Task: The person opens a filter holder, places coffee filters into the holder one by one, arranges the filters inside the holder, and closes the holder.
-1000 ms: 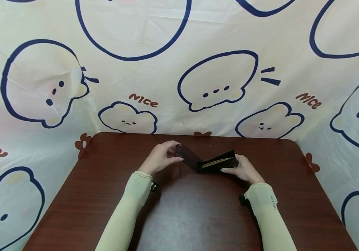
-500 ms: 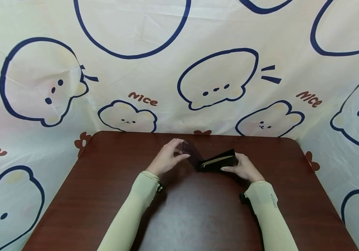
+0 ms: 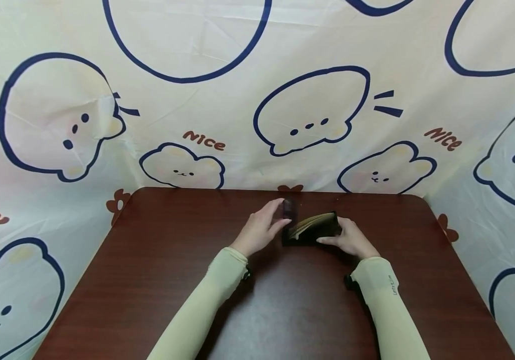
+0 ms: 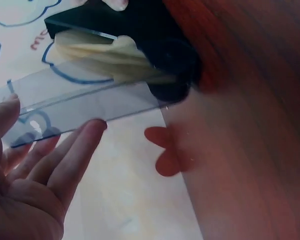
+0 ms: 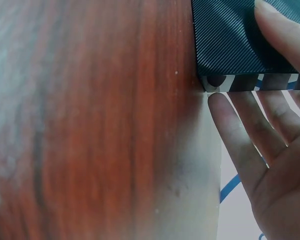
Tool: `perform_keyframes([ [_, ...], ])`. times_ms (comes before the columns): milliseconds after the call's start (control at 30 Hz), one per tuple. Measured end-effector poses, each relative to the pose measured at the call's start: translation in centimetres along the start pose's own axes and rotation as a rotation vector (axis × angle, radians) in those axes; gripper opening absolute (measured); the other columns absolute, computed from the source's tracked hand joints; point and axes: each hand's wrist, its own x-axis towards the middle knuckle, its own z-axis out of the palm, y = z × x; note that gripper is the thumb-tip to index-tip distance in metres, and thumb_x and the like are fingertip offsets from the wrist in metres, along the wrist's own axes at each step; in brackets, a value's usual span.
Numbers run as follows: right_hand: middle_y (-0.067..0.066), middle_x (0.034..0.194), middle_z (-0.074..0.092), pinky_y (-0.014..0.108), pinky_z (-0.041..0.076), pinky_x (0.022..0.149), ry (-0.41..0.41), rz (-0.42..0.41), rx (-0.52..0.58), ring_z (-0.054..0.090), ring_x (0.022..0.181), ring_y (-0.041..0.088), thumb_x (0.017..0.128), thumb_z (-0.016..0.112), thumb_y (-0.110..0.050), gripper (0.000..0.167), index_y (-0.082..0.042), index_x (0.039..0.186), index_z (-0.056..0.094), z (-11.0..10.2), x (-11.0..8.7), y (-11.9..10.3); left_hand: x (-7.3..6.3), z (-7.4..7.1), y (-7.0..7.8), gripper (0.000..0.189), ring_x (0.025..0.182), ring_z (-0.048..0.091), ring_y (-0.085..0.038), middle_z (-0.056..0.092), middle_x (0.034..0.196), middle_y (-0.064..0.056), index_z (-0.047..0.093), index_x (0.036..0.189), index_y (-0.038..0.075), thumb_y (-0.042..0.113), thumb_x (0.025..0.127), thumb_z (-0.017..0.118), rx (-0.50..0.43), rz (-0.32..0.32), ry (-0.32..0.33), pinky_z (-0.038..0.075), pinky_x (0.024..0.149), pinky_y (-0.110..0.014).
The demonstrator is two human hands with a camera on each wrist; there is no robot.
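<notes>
A black case with a ribbed side stands tilted near the table's far edge. Its clear lid is hinged at one end and stands partly raised. Under the lid, soft-looking yellowish folded contents show; their kind is unclear. My left hand holds the lid's free end between thumb and fingers. On the other end of the case, my right hand grips it, thumb on the ribbed face and fingers at the opposite side, as the right wrist view shows.
The dark brown wooden table has rounded far corners. Behind it and at both sides hangs a pale cloth printed with blue cartoon outlines. Dark bands with small devices sit at both wrists.
My left hand has moved right, swinging the clear lid up and toward the case. The yellowish contents now bulge more in view. The right hand has stayed in place.
</notes>
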Motion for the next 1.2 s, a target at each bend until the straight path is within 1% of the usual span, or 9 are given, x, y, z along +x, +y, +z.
perform_keyframes([
  [133, 0.004, 0.118, 0.07, 0.039, 0.052, 0.091, 0.007, -0.001, 0.003, 0.062, 0.103, 0.021, 0.087, 0.084, -0.041, 0.047, -0.017, 0.124, 0.066, 0.0, 0.1, 0.0, 0.6, 0.6, 1.0, 0.051, 0.108, 0.072, -0.02, 0.063, 0.135, -0.007, 0.047, 0.15, 0.015, 0.037, 0.106, 0.06, 0.082, 0.045, 0.005, 0.059, 0.094, -0.041],
  [233, 0.003, 0.118, 0.071, 0.04, 0.052, 0.093, 0.012, -0.006, 0.011, 0.062, 0.103, 0.022, 0.086, 0.085, -0.039, 0.047, -0.018, 0.124, 0.067, 0.1, 0.1, 0.0, 0.9, 0.9, 1.5, 0.05, 0.104, 0.073, -0.018, 0.064, 0.133, -0.006, 0.047, 0.15, 0.017, 0.037, 0.106, 0.059, 0.133, 0.069, 0.003, 0.06, 0.092, -0.04],
  [433, 0.003, 0.12, 0.071, 0.041, 0.052, 0.095, 0.012, -0.016, 0.015, 0.063, 0.104, 0.021, 0.086, 0.086, -0.037, 0.047, -0.018, 0.124, 0.067, 0.1, 0.1, 0.1, 1.1, 1.3, 2.1, 0.051, 0.095, 0.071, -0.018, 0.065, 0.133, -0.005, 0.047, 0.151, 0.017, 0.036, 0.105, 0.06, 0.183, 0.071, 0.009, 0.06, 0.09, -0.039],
  [567, 0.003, 0.12, 0.072, 0.041, 0.053, 0.095, 0.012, -0.027, 0.027, 0.064, 0.103, 0.02, 0.086, 0.086, -0.034, 0.046, -0.017, 0.125, 0.068, 0.0, 0.0, 0.0, 1.3, 1.9, 2.6, 0.052, 0.081, 0.066, -0.018, 0.065, 0.135, -0.005, 0.047, 0.152, 0.016, 0.039, 0.107, 0.057, 0.25, 0.084, 0.008, 0.06, 0.086, -0.038],
  [667, 0.004, 0.119, 0.073, 0.04, 0.053, 0.094, 0.008, -0.038, 0.04, 0.064, 0.101, 0.02, 0.086, 0.087, -0.031, 0.046, -0.016, 0.125, 0.069, 0.0, 0.0, 0.0, 1.5, 2.4, 3.1, 0.053, 0.073, 0.064, -0.017, 0.065, 0.135, -0.006, 0.048, 0.153, 0.014, 0.04, 0.107, 0.055, 0.318, 0.093, 0.009, 0.059, 0.079, -0.036],
  [867, 0.005, 0.12, 0.073, 0.044, 0.051, 0.098, 0.01, -0.047, 0.059, 0.066, 0.106, 0.021, 0.086, 0.087, -0.028, 0.047, -0.014, 0.127, 0.068, 0.0, 0.1, 0.0, 2.1, 3.5, 4.3, 0.05, 0.078, 0.07, -0.015, 0.067, 0.132, -0.005, 0.051, 0.15, 0.012, 0.04, 0.108, 0.055, 0.482, 0.137, 0.025, 0.058, 0.072, -0.032],
  [933, 0.006, 0.123, 0.073, 0.047, 0.051, 0.101, 0.012, -0.049, 0.057, 0.066, 0.11, 0.023, 0.086, 0.086, -0.028, 0.048, -0.014, 0.129, 0.068, 0.0, 0.0, 0.0, 2.2, 3.9, 4.5, 0.05, 0.074, 0.069, -0.014, 0.068, 0.13, -0.003, 0.052, 0.149, 0.013, 0.04, 0.108, 0.055, 0.529, 0.15, 0.031, 0.058, 0.07, -0.031],
  [1067, 0.007, 0.126, 0.072, 0.052, 0.049, 0.105, 0.014, -0.054, 0.046, 0.066, 0.115, 0.025, 0.086, 0.086, -0.029, 0.051, -0.014, 0.131, 0.067, 0.0, 0.1, 0.0, 2.5, 4.6, 4.9, 0.048, 0.063, 0.066, -0.013, 0.068, 0.127, -0.001, 0.054, 0.147, 0.013, 0.041, 0.108, 0.055, 0.582, 0.162, 0.039, 0.057, 0.064, -0.029],
  [1200, 0.008, 0.124, 0.073, 0.054, 0.049, 0.105, 0.015, -0.052, 0.054, 0.066, 0.113, 0.026, 0.086, 0.087, -0.028, 0.05, -0.013, 0.13, 0.068, -0.1, 0.1, 0.0, 2.7, 4.9, 5.0, 0.047, 0.064, 0.067, -0.013, 0.069, 0.127, -0.001, 0.055, 0.146, 0.014, 0.041, 0.107, 0.055, 0.599, 0.166, 0.039, 0.059, 0.066, -0.03],
])
